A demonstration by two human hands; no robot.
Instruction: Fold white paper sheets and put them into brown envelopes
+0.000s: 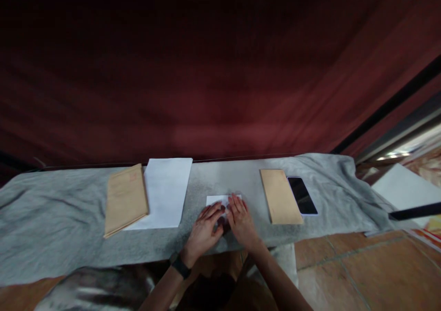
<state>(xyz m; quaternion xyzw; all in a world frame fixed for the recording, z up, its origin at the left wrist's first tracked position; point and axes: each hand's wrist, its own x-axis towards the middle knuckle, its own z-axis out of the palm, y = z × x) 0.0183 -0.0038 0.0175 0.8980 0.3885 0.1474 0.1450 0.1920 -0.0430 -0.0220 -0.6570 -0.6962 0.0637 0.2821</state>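
My left hand (204, 230) and my right hand (241, 220) lie side by side, fingers stretched flat, pressing on a small folded white paper (216, 200) on the grey cloth (62, 237). Only the paper's far edge shows beyond my fingertips. A dark band sits on my left wrist. Neither hand grips anything.
A stack of brown envelopes (125, 198) lies at the left, overlapping white sheets (167, 191). At the right lie another brown envelope (280, 196) and a black phone (302, 195). Behind hangs a dark red curtain (220, 72). Tiled floor (361, 274) and more white paper (401, 187) show at the right.
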